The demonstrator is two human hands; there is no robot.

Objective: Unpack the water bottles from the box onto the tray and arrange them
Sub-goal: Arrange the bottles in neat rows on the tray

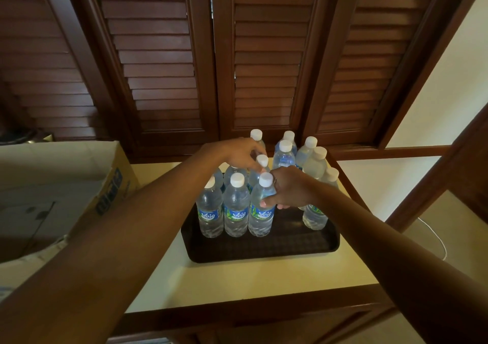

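Where hands (pixel 264 174) meet, 3 "Waig"-labelled bottles (pixel 235 206), upright.

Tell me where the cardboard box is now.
In the head view the cardboard box stands open at the left, beside the table and left of the tray.

Both arms outstretched, left hand (pixel 237 153) fingers curled downward, right hand (pixel 287 189) gripping

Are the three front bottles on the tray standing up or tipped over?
Upright. The three front bottles stand side by side on the dark tray, white caps on top, labels level.
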